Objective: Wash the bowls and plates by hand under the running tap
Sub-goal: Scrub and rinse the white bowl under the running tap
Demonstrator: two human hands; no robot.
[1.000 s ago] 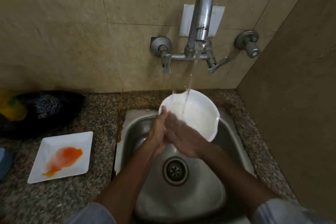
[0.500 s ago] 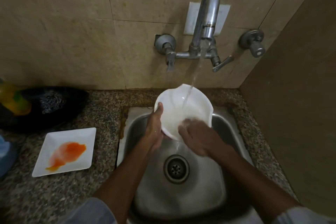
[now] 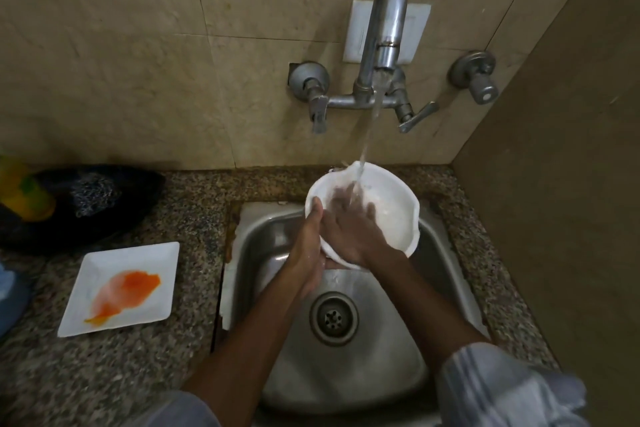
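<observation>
A white bowl (image 3: pixel 394 218) is tilted towards me over the back of the steel sink (image 3: pixel 270 232), under the running tap (image 3: pixel 384 31). My left hand (image 3: pixel 308 246) grips its left rim, thumb on the rim edge and fingers beneath. My right hand (image 3: pixel 349 222) lies inside the bowl with fingers spread against the inner wall, and the water stream lands on them. A white square plate (image 3: pixel 145 260) with an orange sauce smear lies on the granite counter to the left of the sink.
A dark bag (image 3: pixel 86 204) and a yellow-green object (image 3: pixel 20 194) lie at the back left of the counter. A blue item (image 3: pixel 10 291) shows at the left edge. A second valve (image 3: pixel 479 80) sticks out of the wall right of the tap. A brown wall closes the right side.
My right hand has moved from the bowl's lower rim up into the bowl, under the stream. The left hand keeps its hold on the left rim.
</observation>
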